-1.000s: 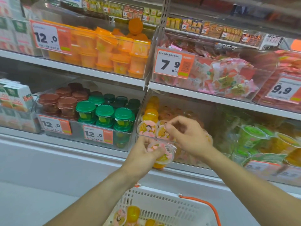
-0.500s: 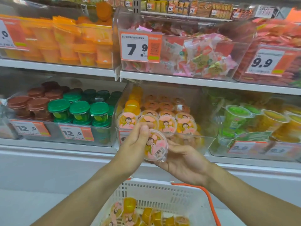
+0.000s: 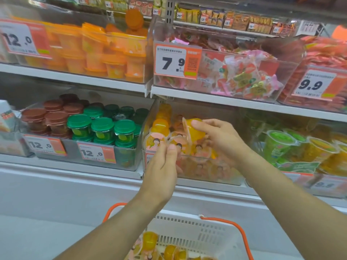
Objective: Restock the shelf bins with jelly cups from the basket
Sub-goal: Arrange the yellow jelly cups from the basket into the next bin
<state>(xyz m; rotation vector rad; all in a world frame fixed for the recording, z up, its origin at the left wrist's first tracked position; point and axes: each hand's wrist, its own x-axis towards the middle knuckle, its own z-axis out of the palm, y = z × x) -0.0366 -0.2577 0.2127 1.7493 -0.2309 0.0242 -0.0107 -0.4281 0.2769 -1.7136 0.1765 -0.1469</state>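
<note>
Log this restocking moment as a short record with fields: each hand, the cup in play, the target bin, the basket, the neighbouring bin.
right hand: right hand grips a yellow jelly cup, tipped on its side over the bin
left hand: left hand at the bin's front edge, fingers touching a cup lid; grip unclear
target bin: clear bin on the lower shelf, holding cartoon-lidded jelly cups
basket: white basket with orange handles below, more jelly cups inside
left neighbour: bin of green-lidded cups
</note>
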